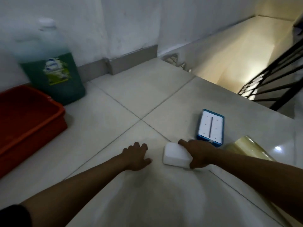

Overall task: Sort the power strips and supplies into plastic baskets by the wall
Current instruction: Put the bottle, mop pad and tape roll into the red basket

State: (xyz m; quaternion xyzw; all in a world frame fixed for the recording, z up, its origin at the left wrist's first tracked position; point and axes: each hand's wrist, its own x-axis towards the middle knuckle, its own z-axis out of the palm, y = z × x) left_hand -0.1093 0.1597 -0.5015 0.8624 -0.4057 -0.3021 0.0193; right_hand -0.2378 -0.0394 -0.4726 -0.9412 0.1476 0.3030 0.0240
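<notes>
My right hand (199, 153) grips a white rectangular block (176, 155) that rests on the tiled floor in the lower middle of the view. Just left of it, my left hand (136, 157) lies palm down on the floor with fingers spread, holding nothing. A blue box with a white face and a dark slot (210, 127) lies on the floor right behind my right hand. A red plastic basket (31, 126) stands at the left by the wall; what shows of its inside is bare.
A large green jug of liquid (52, 69) stands against the wall behind the basket. A yellowish translucent roll (247, 149) lies at the right. Beyond the blue box the floor drops into a stairwell (232, 54) with a black railing (275, 82).
</notes>
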